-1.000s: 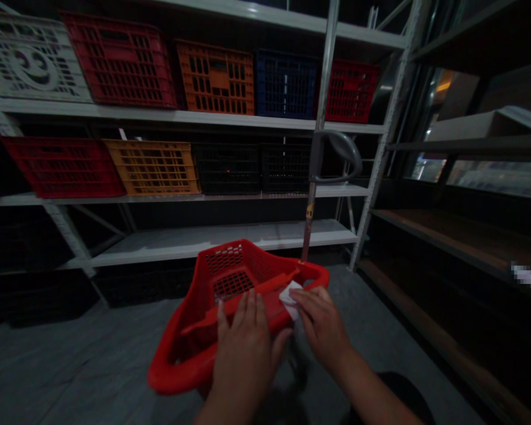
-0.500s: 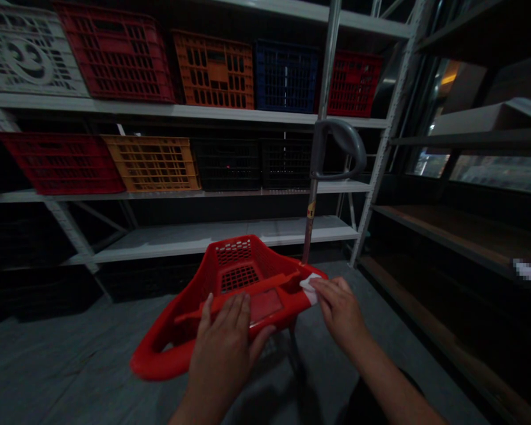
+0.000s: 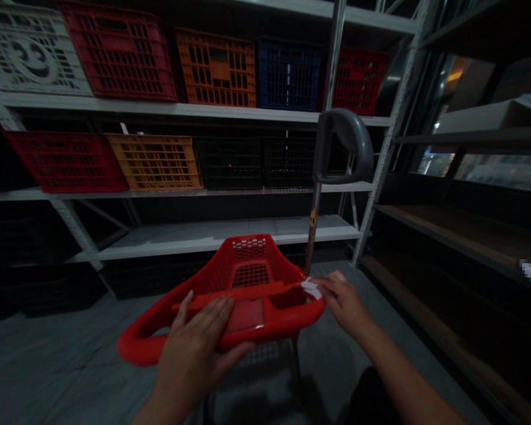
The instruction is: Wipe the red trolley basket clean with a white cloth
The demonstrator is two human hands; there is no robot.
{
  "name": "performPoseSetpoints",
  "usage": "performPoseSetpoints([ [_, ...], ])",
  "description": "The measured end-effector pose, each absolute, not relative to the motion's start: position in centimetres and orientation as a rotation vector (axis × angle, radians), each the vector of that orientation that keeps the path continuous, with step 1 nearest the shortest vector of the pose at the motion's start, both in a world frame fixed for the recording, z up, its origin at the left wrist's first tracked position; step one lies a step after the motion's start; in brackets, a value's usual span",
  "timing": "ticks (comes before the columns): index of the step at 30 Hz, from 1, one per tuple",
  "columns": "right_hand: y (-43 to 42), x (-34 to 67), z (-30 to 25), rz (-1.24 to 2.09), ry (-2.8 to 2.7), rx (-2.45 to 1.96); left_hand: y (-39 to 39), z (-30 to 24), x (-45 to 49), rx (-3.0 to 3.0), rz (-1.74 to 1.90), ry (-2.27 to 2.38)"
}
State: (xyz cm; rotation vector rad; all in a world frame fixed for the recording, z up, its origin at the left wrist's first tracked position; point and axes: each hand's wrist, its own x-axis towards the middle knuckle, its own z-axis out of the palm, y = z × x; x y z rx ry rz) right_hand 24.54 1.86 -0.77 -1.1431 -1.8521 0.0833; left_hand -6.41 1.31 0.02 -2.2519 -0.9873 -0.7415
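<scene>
The left hand lies open and flat on the red basket, while the right hand pinches a white cloth against the rim.

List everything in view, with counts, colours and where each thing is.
white metal shelving: one unit, ahead
red crates: three, top and middle shelves
orange crates: two, top and middle shelves
white crate: one, top shelf, left
blue crate: one, top shelf
black crates: two, middle shelf
plastic basket: one, red, foreground
handle: one, grey, on a pole behind the basket
cloth: one, white, on the basket's right rim
left hand: one, flat on the basket
right hand: one, at the cloth
</scene>
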Motion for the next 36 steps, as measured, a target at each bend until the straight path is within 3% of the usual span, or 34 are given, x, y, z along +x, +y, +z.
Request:
performPoseSetpoints([
  [9, -0.6, 24.1, -1.5, 0.362, -1.955, -0.879, 2.1, 0.2, -9.7, -2.333, -0.762, -1.024],
  [23, -1.0, 21.4, -4.9, 0.214, -1.760, -0.807, 1.7, 0.3, -12.2, -2.322, -0.693, -1.079],
  [31, -3.3, 17.4, -5.0, 0.197, -1.778, -0.761, -4.7, 0.0, -1.9, -2.354, -0.839, -0.855],
  [36, -4.0, 16.7, -6.0, 0.214, -1.760, -0.673, -5.0, -0.8, 0.2, -2.258, -0.893, -1.038],
])
